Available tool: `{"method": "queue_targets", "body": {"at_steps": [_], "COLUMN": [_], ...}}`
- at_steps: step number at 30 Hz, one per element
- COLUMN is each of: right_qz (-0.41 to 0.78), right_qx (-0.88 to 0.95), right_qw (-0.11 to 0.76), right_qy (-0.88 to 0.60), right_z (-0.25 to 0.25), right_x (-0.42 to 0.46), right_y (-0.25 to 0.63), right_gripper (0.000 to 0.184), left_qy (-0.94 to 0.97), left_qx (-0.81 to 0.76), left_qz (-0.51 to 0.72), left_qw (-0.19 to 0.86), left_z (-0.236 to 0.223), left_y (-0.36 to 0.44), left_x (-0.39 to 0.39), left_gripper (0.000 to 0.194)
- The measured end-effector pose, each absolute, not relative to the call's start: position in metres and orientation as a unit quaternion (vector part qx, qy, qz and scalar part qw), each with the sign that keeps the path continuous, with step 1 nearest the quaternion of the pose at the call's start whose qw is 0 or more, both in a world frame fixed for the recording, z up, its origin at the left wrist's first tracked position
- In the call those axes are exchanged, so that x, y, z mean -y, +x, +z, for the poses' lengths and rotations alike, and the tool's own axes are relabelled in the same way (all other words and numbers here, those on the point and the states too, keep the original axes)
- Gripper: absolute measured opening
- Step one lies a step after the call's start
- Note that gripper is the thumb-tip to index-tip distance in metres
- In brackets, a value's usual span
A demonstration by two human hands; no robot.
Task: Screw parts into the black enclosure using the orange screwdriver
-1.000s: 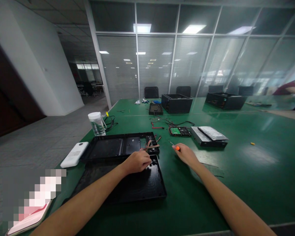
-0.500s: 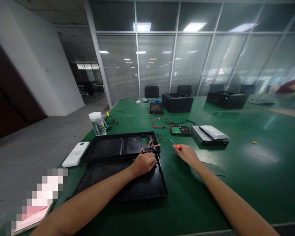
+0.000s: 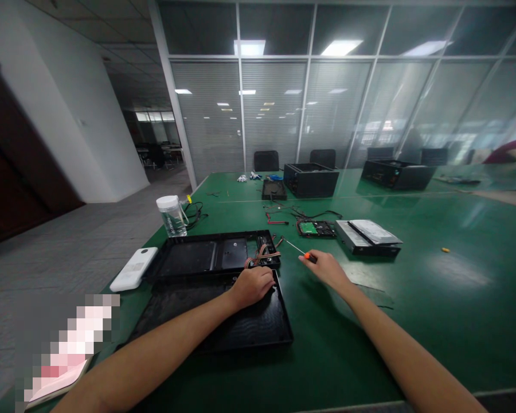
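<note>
My right hand [image 3: 328, 269] grips a screwdriver [image 3: 296, 248] with an orange and black handle, its thin shaft slanting up and left toward the wire connectors. My left hand [image 3: 253, 285] is closed, fingers curled down near the right end of a black case panel [image 3: 258, 327]; what is under the fingertips is hidden. Just behind that hand, a bundle of multicoloured wires [image 3: 263, 256] comes out of the black computer case part [image 3: 189, 256], which adjoins the panel on its far side.
Beyond the screwdriver lie a hard drive [image 3: 313, 228] with a green board and red and black cables [image 3: 277, 222]. A metal drive unit [image 3: 370, 236] sits further right. A water bottle [image 3: 171, 217] and a white power bank [image 3: 134, 269] stand left. Black computer cases [image 3: 311, 182] rest behind.
The screwdriver's tip has swung left toward the wire connectors, and more of the shaft shows. My right hand has shifted slightly left. My left hand stays in place.
</note>
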State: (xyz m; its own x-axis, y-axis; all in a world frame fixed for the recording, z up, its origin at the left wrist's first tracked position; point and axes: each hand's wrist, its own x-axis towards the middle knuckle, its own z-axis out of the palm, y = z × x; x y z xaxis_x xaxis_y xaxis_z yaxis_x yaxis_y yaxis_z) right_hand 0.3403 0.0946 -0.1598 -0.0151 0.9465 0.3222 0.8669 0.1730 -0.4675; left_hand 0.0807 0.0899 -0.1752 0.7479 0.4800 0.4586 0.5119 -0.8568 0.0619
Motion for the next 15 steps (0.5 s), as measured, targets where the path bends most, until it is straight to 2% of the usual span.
{"method": "queue_targets", "body": {"at_steps": [5,9,11,15], "right_qz": [0.199,0.331,0.347,0.328], "right_qx": [0.691,0.688,0.673,0.624], "right_qw": [0.363,0.436,0.484,0.528], "right_qy": [-0.593,-0.476,-0.439,-0.474], "right_z": [-0.153,-0.138,-0.131,-0.126], "right_x": [-0.092,-0.09,-0.088,-0.079], "right_y": [0.345,0.351,0.353,0.347], "right_gripper": [0.025,0.029,0.029,0.031], "left_qy": [-0.937,-0.936,-0.935,-0.927], "left_qx": [0.25,0.233,0.23,0.252], "left_qz": [-0.245,-0.264,-0.268,-0.273], "left_qw": [0.024,-0.008,-0.024,-0.046], "left_z": [-0.177,-0.179,-0.18,-0.18], "left_y": [0.079,0.078,0.077,0.076], "left_x": [-0.091,-0.092,-0.092,-0.092], "left_gripper": [0.017,0.016,0.017,0.016]}}
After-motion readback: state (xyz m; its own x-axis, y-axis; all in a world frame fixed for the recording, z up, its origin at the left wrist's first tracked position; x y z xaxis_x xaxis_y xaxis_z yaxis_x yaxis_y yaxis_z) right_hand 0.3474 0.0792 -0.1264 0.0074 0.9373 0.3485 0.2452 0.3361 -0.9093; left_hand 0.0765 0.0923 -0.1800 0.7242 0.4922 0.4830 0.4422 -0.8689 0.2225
